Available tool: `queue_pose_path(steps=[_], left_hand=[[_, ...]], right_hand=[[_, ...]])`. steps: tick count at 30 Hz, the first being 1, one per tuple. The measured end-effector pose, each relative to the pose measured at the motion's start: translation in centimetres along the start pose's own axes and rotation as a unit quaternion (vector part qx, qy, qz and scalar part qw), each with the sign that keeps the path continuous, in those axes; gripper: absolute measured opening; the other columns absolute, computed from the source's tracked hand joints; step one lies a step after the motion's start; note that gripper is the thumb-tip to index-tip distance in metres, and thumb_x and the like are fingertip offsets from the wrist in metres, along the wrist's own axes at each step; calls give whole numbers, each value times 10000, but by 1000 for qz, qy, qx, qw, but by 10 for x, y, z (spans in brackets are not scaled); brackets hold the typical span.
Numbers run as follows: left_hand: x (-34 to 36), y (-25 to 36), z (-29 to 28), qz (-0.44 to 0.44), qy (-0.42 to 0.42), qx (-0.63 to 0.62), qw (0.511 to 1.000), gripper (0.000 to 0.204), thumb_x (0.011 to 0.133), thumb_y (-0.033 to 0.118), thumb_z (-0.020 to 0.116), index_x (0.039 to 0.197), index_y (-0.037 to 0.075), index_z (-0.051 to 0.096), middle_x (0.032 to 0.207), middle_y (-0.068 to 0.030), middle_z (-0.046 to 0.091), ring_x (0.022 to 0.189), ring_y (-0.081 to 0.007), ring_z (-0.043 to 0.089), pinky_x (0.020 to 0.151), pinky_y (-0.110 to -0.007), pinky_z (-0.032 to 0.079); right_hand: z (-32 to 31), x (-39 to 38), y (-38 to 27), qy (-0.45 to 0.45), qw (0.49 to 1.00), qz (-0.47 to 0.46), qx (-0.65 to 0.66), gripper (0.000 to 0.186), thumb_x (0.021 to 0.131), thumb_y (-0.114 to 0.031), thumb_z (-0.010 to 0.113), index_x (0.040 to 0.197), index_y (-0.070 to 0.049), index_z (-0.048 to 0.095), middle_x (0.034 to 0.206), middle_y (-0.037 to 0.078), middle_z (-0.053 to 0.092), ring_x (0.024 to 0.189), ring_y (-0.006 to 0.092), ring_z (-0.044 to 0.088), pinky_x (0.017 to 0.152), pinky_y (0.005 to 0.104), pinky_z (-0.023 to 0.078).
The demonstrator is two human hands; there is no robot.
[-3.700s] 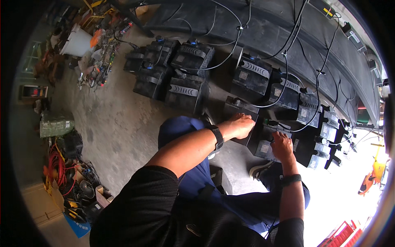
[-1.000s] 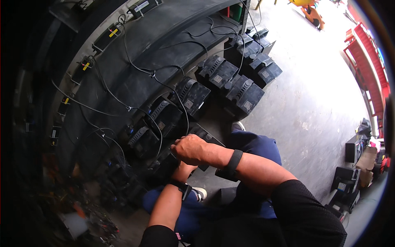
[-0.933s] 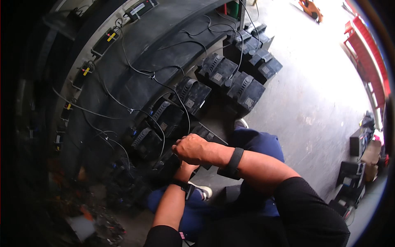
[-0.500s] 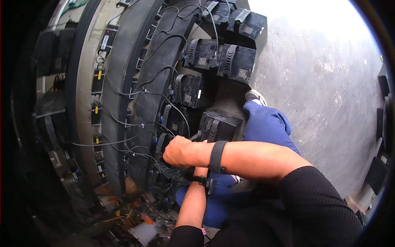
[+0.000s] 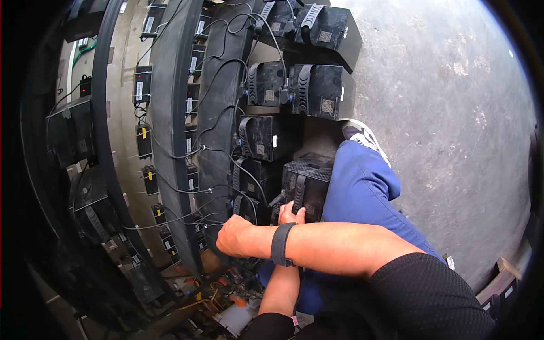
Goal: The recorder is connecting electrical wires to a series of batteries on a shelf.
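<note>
My left hand (image 5: 292,214) reaches up beneath my right forearm. Its fingers are bent at the lower end of the grey ribbed handle (image 5: 298,192) on a black battery box (image 5: 315,190), beside my blue trouser leg. Crossing over to the left, my right hand (image 5: 233,237) is closed at the row of black boxes nearest the shelf, close to some thin cables. What lies inside its fingers is hidden from view. A thick black cable end (image 5: 277,198) sticks out beside the battery box.
More black boxes with handles (image 5: 322,90) stand in rows farther off, cables looping to the dark rack beams (image 5: 218,96). Small black power adapters (image 5: 143,85) line the rack. Loose parts and a whitish container (image 5: 237,317) lie below. Grey floor (image 5: 436,113) stretches to the right.
The whole view has shifted. My left hand's fingers, mostly covered by my right arm before, now show at the box's handle. My right hand remains closed and sits slightly lower in the picture.
</note>
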State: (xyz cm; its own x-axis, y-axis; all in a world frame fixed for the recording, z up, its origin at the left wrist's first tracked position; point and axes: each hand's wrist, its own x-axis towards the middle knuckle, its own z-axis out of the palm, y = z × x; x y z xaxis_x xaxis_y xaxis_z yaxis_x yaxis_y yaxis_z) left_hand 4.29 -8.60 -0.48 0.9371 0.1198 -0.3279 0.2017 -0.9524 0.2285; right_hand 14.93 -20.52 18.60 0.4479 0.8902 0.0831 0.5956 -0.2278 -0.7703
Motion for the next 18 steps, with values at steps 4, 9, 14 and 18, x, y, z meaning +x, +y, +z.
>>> queue_pose_path(steps=[4, 9, 14, 18], left_hand=[[-13, 2, -6, -2, -30, -6, 1000, 436, 776, 138, 776, 1170, 3, 646, 1107, -170, 642, 997, -345, 636, 883, -403, 505], [-2, 7, 4, 71, 41, -31, 996, 435, 773, 172, 768, 1159, 5, 657, 1096, -184, 638, 1056, -376, 591, 929, -440, 473], [22, 28, 9, 100, 47, -39, 993, 413, 760, 139, 783, 1120, -19, 658, 1077, -191, 635, 1036, -386, 597, 913, -436, 477], [13, 31, 3, 56, 37, -4, 998, 433, 773, 133, 769, 1157, -23, 647, 1110, -183, 625, 1076, -374, 582, 934, -425, 470]], right_hand=[[-4, -4, 5, 3, 1000, -10, 28, 304, 853, -191, 714, 1149, -128, 740, 1196, 69, 709, 1090, 275, 682, 766, 451, 556], [4, 0, 0, 39, 998, -23, 34, 222, 866, -187, 667, 1058, -122, 758, 1098, 72, 731, 1018, 263, 702, 728, 429, 548], [7, -6, 4, 78, 996, -23, 34, 185, 864, -177, 641, 976, -114, 774, 1004, 84, 755, 952, 248, 725, 706, 399, 558], [5, -1, 3, 45, 998, -29, 39, 188, 862, -166, 648, 992, -109, 771, 1013, 77, 755, 962, 249, 724, 723, 390, 566]])
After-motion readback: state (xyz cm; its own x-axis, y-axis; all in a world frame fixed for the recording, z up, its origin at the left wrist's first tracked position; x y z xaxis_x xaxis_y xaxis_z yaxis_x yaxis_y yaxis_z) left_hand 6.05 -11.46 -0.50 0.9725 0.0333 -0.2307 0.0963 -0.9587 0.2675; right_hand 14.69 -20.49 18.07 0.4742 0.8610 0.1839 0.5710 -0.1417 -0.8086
